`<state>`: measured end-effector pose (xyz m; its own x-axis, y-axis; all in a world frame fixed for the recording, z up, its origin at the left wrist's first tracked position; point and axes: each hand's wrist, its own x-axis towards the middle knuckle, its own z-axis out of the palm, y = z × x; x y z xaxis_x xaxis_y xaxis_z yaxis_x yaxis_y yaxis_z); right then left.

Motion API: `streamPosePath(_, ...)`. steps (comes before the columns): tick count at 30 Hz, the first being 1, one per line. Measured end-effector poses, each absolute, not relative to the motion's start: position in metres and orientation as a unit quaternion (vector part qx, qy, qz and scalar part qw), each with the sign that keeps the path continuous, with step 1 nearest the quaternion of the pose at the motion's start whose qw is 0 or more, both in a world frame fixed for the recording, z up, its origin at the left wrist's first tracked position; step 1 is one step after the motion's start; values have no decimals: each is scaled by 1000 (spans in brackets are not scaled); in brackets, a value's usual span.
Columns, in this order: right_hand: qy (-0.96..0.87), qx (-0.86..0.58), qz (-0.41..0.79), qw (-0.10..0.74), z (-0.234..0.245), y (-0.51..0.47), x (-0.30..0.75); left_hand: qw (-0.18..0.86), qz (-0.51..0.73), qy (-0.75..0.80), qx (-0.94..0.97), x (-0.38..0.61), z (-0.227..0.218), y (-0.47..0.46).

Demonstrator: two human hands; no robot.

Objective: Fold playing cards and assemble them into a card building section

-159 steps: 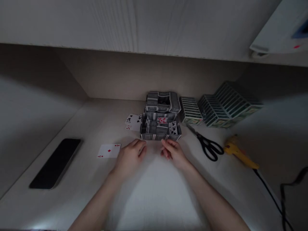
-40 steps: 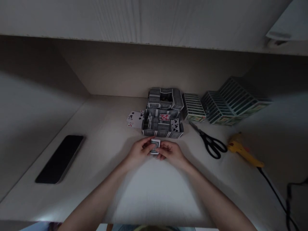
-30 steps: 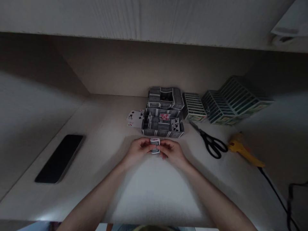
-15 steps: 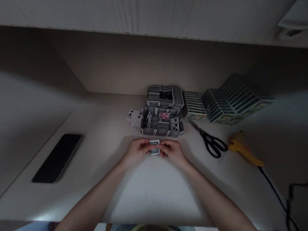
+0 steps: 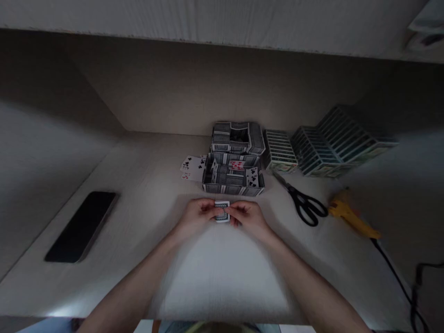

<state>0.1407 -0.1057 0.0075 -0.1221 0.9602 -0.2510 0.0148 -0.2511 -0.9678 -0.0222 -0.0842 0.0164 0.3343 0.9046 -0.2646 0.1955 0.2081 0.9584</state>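
Between both hands is a playing card (image 5: pixel 222 217), its patterned back facing up. My left hand (image 5: pixel 197 215) pinches its left side, and my right hand (image 5: pixel 249 216) pinches the right side; both thumbs lie on top. Just beyond the fingers stands an open box made of playing cards (image 5: pixel 229 189), with some cards showing their faces inside. Behind it sits another card-built box (image 5: pixel 222 138) with an opening in its top. A few loose playing cards (image 5: pixel 196 169) lie face up at the open box's left side.
Black-handled scissors (image 5: pixel 305 206) lie to the right, beside a yellow glue gun (image 5: pixel 352 217) with a black cord. Slatted card structures (image 5: pixel 280 150) stand at the back right. A black phone (image 5: pixel 83 226) rests on the left. A shelf edge (image 5: pixel 222 39) overhangs the tabletop.
Both hands keep their hold on the card in nearly the same place. The whole view has shifted very slightly.
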Motion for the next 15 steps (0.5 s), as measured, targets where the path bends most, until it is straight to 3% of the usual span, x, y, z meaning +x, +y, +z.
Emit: streamPosePath(15, -461, -511, 606, 400, 3, -106, 143, 599, 297, 485, 563, -24, 9, -84)
